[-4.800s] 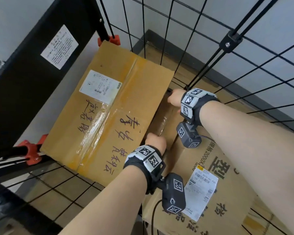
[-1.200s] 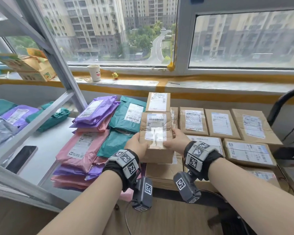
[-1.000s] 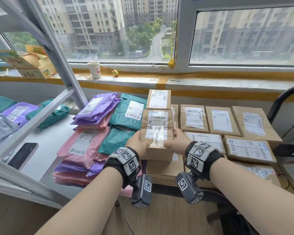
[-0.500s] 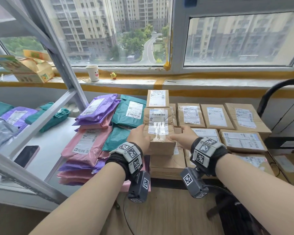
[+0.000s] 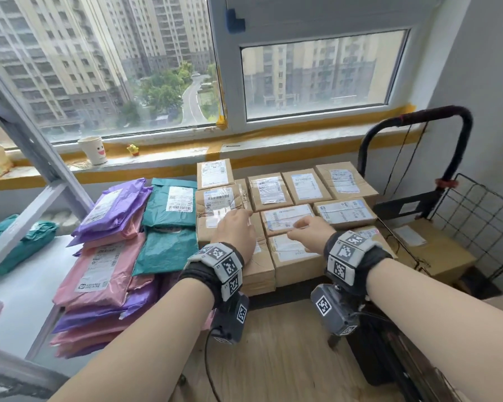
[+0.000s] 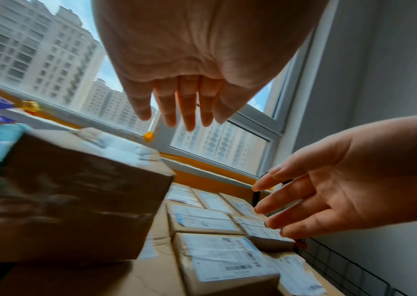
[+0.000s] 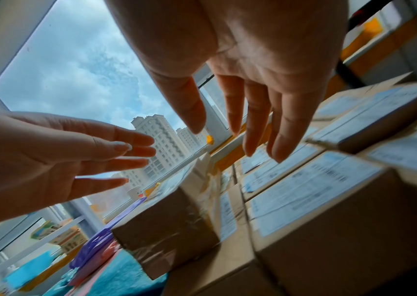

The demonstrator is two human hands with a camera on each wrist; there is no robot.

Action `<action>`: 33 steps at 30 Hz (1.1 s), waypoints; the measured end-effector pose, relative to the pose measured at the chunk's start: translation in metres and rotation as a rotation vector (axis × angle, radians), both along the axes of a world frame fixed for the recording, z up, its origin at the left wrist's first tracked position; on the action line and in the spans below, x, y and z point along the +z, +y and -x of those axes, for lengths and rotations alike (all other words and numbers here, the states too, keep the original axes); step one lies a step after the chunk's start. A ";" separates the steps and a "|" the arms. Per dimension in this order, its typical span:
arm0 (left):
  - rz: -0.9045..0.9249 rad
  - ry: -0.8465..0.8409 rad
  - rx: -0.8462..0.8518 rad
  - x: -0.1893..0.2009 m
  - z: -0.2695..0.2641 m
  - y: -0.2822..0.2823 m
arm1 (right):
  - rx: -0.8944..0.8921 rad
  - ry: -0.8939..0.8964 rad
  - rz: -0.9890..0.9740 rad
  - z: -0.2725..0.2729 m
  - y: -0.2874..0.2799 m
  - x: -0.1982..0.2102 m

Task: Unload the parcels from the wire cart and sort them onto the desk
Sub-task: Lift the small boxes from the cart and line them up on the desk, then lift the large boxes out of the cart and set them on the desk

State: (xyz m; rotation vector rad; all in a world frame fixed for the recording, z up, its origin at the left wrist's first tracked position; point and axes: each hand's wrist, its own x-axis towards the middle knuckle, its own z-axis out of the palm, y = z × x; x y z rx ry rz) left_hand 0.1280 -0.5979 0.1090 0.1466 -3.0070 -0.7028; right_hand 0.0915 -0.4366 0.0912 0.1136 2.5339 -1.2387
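Note:
A small brown taped parcel with a white label rests on top of the cardboard boxes stacked on the desk under the window. My left hand hovers just in front of it, fingers straight, holding nothing. My right hand floats open over the neighbouring boxes. The left wrist view shows the left hand's straight fingers above the parcel. In the right wrist view the right hand's fingers spread above the labelled boxes, the parcel below left. The wire cart stands at the right with a cardboard box inside.
Piles of purple, pink and teal mailer bags lie left of the boxes. A grey shelf frame crosses the left side. A paper cup and a small yellow toy stand on the window sill. The cart's black handle rises at the right.
Both hands have let go of the taped parcel, which now rests on the box stack, and they have opened and drawn slightly back. The view has swung right, showing the cart.

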 end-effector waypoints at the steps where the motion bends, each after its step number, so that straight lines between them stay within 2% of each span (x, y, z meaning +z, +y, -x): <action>1: -0.015 -0.005 -0.034 0.002 0.000 0.009 | -0.007 0.011 -0.009 -0.002 0.009 0.002; 8: 0.008 -0.013 -0.212 0.013 0.001 0.092 | -0.070 0.062 -0.062 -0.023 0.091 0.006; 16: -0.009 -0.084 -0.385 0.003 -0.016 0.255 | -0.239 0.032 -0.113 -0.072 0.264 -0.001; 24: 0.013 -0.142 -0.533 -0.009 -0.022 0.378 | -0.402 -0.026 -0.073 -0.103 0.401 -0.016; 28: -0.003 -0.185 -0.553 -0.018 -0.017 0.422 | -0.448 -0.060 -0.081 -0.108 0.446 -0.024; 33: -0.023 -0.258 -0.562 -0.028 0.011 0.458 | -0.483 -0.091 -0.074 -0.084 0.478 -0.032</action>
